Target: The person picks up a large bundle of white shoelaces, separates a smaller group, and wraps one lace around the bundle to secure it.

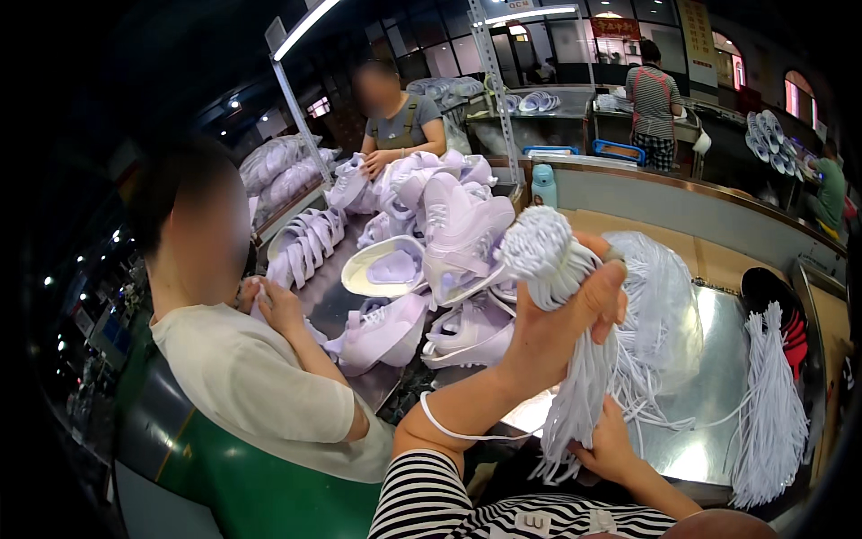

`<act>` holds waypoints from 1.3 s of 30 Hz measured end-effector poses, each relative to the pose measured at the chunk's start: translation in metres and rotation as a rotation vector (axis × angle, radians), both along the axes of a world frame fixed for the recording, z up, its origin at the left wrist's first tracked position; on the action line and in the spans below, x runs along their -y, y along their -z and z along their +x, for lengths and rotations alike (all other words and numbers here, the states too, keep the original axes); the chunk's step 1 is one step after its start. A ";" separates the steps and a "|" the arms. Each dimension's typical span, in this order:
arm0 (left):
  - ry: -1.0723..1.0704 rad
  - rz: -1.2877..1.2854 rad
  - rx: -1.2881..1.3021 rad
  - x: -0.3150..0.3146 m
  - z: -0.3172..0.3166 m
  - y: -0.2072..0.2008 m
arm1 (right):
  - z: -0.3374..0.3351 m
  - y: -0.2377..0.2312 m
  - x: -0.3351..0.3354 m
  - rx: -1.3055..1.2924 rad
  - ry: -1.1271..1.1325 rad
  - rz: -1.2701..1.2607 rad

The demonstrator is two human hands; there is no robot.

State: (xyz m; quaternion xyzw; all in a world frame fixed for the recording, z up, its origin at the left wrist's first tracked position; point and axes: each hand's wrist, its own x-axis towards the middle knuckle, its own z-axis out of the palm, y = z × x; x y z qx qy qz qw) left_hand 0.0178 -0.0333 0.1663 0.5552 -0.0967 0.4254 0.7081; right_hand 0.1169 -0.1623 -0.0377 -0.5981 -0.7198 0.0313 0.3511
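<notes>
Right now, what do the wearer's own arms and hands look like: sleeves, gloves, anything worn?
Both hands are bare, no gloves. The left hand and the right hand come off bare forearms. The left arm's short sleeve is black-and-white striped; the right arm's sleeve is out of view. A thin white lace loops around the left forearm near the elbow. No watch or bracelet visible; a ring cannot be told.

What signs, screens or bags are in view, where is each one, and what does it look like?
Red sign: back wall, top centre, wide rectangle.
Pale banner: right of it, tall strip.
Clear plastic bag: on the metal table, behind the white lace bundle that the left hand grips.
</notes>
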 end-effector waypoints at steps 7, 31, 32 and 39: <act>-0.232 -0.049 -0.044 -0.057 0.018 -0.005 | 0.009 0.013 0.035 -0.322 -0.057 -0.215; -0.382 0.733 0.127 -0.007 0.050 0.006 | -0.001 -0.061 -0.035 0.124 0.271 0.219; -0.383 0.659 0.156 -0.008 0.054 0.005 | 0.008 -0.046 -0.042 0.201 0.271 0.094; -0.364 0.037 0.000 -0.068 0.044 0.003 | -0.017 -0.026 -0.021 0.194 0.081 -0.069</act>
